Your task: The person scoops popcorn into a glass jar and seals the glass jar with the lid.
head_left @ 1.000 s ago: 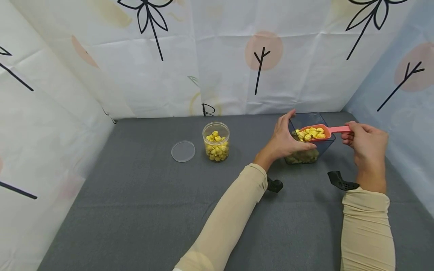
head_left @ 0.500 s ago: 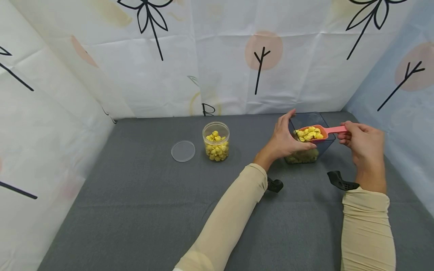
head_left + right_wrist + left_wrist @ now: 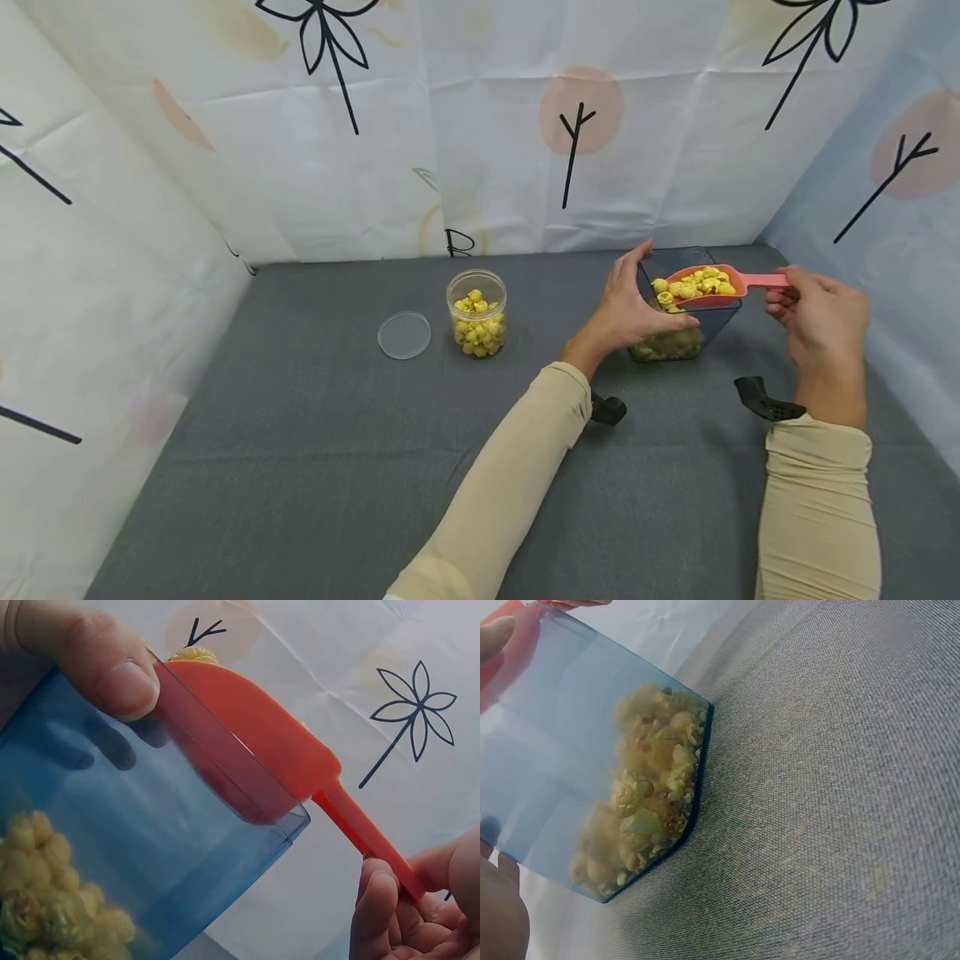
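My left hand grips a clear bluish square container near its top, thumb on the near side, fingers round the far left. Yellow popcorn lies in its lower part. My right hand pinches the handle of a coral-red scoop. Popcorn is heaped in the scoop's bowl, which sits at the container's mouth, partly below the rim in the right wrist view. The left wrist view shows the container's base edge close over the grey cloth.
A round clear jar, partly filled with popcorn, stands uncovered left of my left hand. Beside it a clear round lid lies flat on the grey tabletop. Patterned white fabric walls the back and sides.
The scoop first shifted slightly left, then rose and moved right with my right hand, its popcorn still heaped. My left hand and the container have stayed nearly in place.
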Demonstrator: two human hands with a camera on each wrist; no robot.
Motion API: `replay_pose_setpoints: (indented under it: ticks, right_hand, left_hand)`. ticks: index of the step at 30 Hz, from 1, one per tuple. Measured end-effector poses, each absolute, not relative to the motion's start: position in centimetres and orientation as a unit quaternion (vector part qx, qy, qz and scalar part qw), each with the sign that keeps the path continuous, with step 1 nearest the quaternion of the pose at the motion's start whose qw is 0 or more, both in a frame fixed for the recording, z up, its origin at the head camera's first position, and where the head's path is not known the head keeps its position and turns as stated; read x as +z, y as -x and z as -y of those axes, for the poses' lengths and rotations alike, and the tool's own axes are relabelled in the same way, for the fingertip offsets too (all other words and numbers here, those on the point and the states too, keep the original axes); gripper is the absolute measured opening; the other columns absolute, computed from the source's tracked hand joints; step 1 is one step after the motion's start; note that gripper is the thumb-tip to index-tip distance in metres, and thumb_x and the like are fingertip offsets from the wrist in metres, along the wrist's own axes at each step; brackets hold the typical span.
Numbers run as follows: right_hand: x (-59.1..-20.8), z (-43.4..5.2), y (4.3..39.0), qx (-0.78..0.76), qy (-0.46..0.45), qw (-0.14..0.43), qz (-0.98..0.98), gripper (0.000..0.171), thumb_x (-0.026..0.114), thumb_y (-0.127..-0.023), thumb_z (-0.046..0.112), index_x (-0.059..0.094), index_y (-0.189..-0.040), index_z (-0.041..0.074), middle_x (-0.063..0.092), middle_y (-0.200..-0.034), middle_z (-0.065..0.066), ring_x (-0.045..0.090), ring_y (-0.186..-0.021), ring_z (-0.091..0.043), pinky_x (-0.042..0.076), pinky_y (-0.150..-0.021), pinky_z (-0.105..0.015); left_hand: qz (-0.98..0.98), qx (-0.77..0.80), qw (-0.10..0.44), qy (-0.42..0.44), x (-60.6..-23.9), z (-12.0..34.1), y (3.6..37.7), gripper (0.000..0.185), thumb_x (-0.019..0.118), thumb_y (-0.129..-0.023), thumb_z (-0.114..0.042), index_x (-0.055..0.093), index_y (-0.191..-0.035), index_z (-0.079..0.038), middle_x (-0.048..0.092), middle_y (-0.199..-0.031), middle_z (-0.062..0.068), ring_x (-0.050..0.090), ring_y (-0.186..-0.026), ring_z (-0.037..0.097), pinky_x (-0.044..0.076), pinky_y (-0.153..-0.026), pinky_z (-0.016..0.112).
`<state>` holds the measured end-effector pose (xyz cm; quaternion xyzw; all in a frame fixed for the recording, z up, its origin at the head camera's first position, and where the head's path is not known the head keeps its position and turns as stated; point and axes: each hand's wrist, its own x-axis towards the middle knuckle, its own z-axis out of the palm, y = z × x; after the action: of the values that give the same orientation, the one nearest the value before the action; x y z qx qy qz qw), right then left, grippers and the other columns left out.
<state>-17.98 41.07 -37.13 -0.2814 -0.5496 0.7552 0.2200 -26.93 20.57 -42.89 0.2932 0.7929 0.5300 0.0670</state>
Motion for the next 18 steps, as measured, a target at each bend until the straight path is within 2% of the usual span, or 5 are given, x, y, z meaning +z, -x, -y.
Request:
replay_pose_setpoints:
  ticks: [18]
  right_hand:
    - [-36.43, -40.53, 17.96, 0.792, 0.256, 0.227, 0.505, 0.018, 0.080, -0.088, 0.024, 0.077, -0.096, 0.008, 0.071, -0.069, -0.002, 0.062, -0.050, -0.013, 0.056, -0.054, -0.021]
  left_hand:
    - [-0.811, 0.507, 0.071, -0.284, -42.28, -20.17, 26.83, 0.121, 0.090, -0.074, -0.045, 0.007, -0.162, -0.043, 0.022, -0.165, -0.011, 0.029, -0.150, 0.009, 0.041, -0.117, 0.037]
